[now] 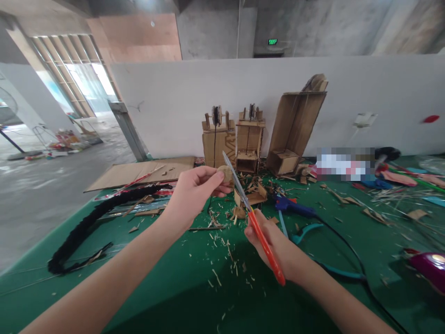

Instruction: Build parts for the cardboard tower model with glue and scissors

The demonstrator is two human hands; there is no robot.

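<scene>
My left hand [194, 192] pinches a small round cardboard disc [226, 174] between thumb and fingers, held above the green table [167, 283]. My right hand [274, 246] grips orange-handled scissors [259, 232], whose metal blades [234, 178] point up and left and meet the disc's right edge. Cardboard scraps and slivers [222, 236] lie on the table beneath both hands.
Three cardboard models [250, 139] stand against the white wall. A blue glue gun [295, 207] with a black cable lies right of the scissors. A black fuzzy strip [86, 227] and flat cardboard sheet [139, 171] lie left. A purple object [429, 266] sits at right.
</scene>
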